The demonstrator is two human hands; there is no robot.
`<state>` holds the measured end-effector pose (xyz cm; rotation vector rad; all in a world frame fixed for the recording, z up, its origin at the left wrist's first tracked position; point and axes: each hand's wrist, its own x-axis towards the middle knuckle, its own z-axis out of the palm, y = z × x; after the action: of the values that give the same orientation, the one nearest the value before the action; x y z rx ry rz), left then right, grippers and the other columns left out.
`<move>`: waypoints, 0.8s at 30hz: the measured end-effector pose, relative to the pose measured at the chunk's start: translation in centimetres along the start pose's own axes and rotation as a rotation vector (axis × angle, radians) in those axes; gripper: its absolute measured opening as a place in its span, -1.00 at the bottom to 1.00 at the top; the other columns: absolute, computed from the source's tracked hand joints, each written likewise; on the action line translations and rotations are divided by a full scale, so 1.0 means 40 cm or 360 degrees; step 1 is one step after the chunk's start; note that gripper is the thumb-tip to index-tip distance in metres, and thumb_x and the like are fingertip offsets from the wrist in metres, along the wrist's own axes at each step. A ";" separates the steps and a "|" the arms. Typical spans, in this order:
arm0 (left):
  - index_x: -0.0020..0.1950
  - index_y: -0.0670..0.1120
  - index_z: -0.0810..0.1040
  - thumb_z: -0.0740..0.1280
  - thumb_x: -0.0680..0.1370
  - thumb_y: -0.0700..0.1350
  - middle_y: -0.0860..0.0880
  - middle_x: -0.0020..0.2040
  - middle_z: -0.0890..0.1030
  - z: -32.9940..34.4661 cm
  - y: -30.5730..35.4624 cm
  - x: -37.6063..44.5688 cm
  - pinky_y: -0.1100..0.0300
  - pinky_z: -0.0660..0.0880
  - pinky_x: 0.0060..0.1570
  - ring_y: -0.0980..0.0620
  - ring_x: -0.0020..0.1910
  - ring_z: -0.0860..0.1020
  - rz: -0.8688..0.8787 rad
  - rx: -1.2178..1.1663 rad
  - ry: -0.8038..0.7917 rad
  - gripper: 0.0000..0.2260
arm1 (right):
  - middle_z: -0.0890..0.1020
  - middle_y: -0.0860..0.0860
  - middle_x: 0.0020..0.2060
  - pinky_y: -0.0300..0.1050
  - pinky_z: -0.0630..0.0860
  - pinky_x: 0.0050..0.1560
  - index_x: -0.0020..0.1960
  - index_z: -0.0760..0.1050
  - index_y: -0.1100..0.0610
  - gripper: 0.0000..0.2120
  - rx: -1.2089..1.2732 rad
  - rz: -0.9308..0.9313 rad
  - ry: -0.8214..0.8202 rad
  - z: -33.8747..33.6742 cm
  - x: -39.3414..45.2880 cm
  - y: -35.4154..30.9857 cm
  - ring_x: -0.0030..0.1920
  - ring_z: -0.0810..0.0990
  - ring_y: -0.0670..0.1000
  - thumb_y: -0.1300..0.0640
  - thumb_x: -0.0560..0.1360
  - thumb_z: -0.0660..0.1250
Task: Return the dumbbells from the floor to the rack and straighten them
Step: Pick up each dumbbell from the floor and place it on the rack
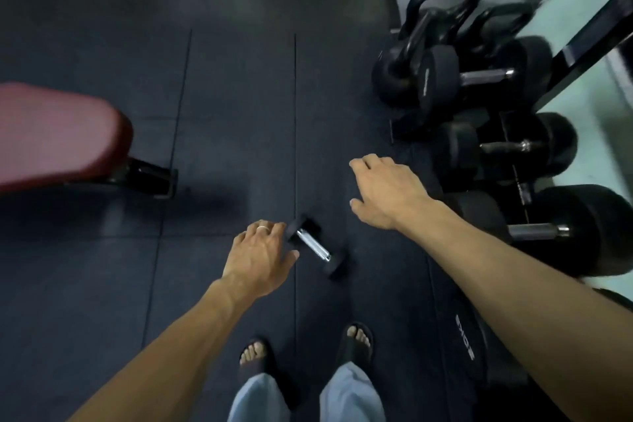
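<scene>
Currently the black metal dumbbell rack [589, 34] on the right holds large black round-headed dumbbells [479, 75] with steel handles; black kettlebells [442, 20] sit at its far end. Rack top is cut off by the frame edge, lower tiers blurred. A small black hex dumbbell with chrome handle [313, 247] lies on the dark rubber floor [239, 96], near centre. Left hand [260, 257] hovers just beside its far head, fingers relaxed, holding nothing. Right hand [387, 195] is spread loosely above the floor, empty. Near right, a black weight plate [462, 346] carries white lettering, unreadable. Red padded bench [58, 134] sits left.
</scene>
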<state>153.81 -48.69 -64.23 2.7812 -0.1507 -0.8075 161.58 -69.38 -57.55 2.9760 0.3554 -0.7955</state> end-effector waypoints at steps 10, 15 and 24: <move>0.39 -0.09 0.35 0.19 0.58 0.18 -0.12 0.32 0.44 0.542 -0.121 0.271 -0.04 0.35 0.27 -0.13 0.35 0.37 -0.0246 -0.0330 -0.0187 -0.51 | 0.40 0.10 0.37 0.12 0.44 0.28 0.49 0.24 0.12 -0.43 -0.0022 -0.0116 -0.0470 0.567 0.301 0.017 0.32 0.43 0.17 -0.06 0.57 0.29; 0.42 -0.16 0.32 0.19 0.59 0.16 -0.19 0.36 0.41 0.806 -0.193 0.437 -0.09 0.39 0.27 -0.18 0.36 0.36 -0.0375 -0.0710 -0.0223 -0.47 | 0.41 0.09 0.35 0.10 0.44 0.28 0.50 0.23 0.10 -0.40 -0.0094 -0.0159 -0.0652 0.829 0.453 0.033 0.31 0.44 0.16 -0.10 0.56 0.30; 0.33 -0.06 0.43 0.24 0.50 0.29 -0.13 0.22 0.57 1.058 -0.233 0.688 -0.06 0.45 0.23 -0.15 0.24 0.50 -0.0492 -0.1193 -0.0120 -0.45 | 0.45 0.06 0.29 0.07 0.46 0.26 0.50 0.26 0.06 -0.28 0.0085 -0.0216 -0.0864 1.121 0.656 0.021 0.28 0.48 0.13 -0.23 0.47 0.38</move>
<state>154.47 -52.75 -115.38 2.0803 0.4827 -0.8184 162.02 -69.06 -109.51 2.6450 0.5069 -1.5873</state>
